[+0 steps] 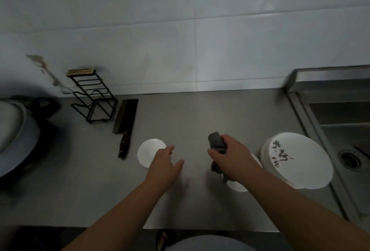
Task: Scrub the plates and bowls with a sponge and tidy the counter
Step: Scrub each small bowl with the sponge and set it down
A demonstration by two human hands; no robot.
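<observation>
- Two small white dishes lie on the steel counter (pixel 180 120). One small white dish (pixel 150 150) lies left of the middle. A second small white dish (pixel 239 186) lies right of the middle.
- One stack of large white plates (pixel 300 162) sits at the counter's right edge, and the top plate bears black brush writing. How many plates are in the stack cannot be told.
- One grey cloth (pixel 217 143) is bunched in the right hand (pixel 234 159). The fingers are curled tight round it above the counter's middle, and a tail of cloth hangs below the fist.
- The left hand (pixel 164 165) holds nothing. Its fingers are spread and nearly straight, and it covers the first dish's right rim.
- One cleaver (pixel 126 119) with a dark wooden handle lies flat, back-left of the first dish. One black wire rack (pixel 94 98) stands at the back edge against the tiled wall (pixel 180 50).
- A sink (pixel 340 122) with its drain (pixel 350 158) adjoins the right edge.
- The right wrist and forearm hide most of the second dish.
- A large dark pot (pixel 16 130) is cut off at the left.
</observation>
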